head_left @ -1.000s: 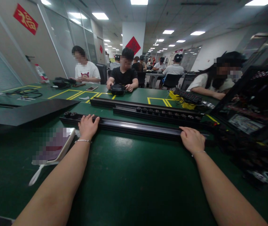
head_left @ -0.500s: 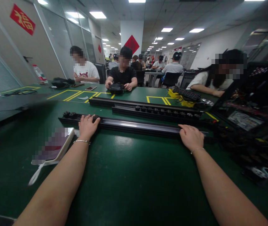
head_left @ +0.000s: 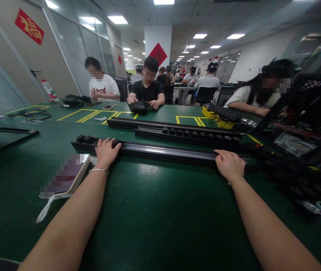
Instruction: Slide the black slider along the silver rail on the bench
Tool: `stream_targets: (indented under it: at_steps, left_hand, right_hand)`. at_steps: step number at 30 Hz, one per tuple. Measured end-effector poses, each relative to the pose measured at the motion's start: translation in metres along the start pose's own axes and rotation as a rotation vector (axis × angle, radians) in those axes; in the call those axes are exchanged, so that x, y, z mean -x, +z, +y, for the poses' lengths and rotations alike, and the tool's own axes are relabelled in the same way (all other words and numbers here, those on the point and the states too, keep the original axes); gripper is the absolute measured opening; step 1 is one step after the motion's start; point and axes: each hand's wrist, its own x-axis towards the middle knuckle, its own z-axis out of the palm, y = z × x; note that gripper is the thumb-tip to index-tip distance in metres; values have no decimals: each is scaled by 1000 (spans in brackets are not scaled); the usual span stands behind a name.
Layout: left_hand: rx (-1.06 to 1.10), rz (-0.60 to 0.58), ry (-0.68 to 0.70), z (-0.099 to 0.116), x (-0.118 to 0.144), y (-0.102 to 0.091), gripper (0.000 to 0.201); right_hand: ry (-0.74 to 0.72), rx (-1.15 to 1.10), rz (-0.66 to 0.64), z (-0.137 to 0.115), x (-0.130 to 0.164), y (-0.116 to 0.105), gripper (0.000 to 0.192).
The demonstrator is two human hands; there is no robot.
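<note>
A long black rail [head_left: 160,150] with a shiny metallic strip along its channel lies across the green table in front of me. My left hand [head_left: 106,153] rests over its left part, fingers curled, with a small black part [head_left: 115,143] showing between thumb and fingers. Left of that hand, several similar black parts [head_left: 84,138] sit in the rail's end. My right hand [head_left: 230,164] grips the rail near its right end, fingers over the far side. Its thumb is hidden.
Behind lie two more black rails, one [head_left: 188,133] carrying a row of black parts. A phone [head_left: 67,177] with a white strap lies left. A dark-framed panel [head_left: 8,131] is further left. Yellow trays [head_left: 225,123] and a cluttered black rack [head_left: 304,113] stand right. Co-workers sit opposite.
The dark panel at the left has shifted left and down, uncovering cables on the table. Both my hands stay in place on the rail.
</note>
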Motion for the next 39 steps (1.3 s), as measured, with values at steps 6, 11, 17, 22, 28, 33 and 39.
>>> stream_targets:
  at_steps: [6, 11, 17, 22, 28, 33, 39]
  left_hand:
    - [-2, -4, 9, -1, 1, 0, 59]
    - [-64, 27, 53, 1, 2, 1, 60]
    - [-106, 32, 153, 3, 1, 3, 58]
    - [-107, 33, 166, 3, 2, 0, 54]
    - [-122, 16, 177, 6, 4, -3, 53]
    - [-139, 1, 188, 5, 3, -2, 54]
    - [-162, -6, 209, 5, 3, -2, 55]
  right_hand:
    - [-8, 14, -8, 0, 0, -1, 43]
    - [-2, 8, 24, 1, 0, 2, 42]
    - [-9, -1, 38, 1, 1, 2, 41]
    - [0, -2, 32, 0, 2, 1, 41]
    - [-9, -8, 22, 3, 1, 3, 41]
    - [-16, -8, 25, 4, -1, 5, 42]
    - [-19, -2, 37, 4, 0, 5, 41]
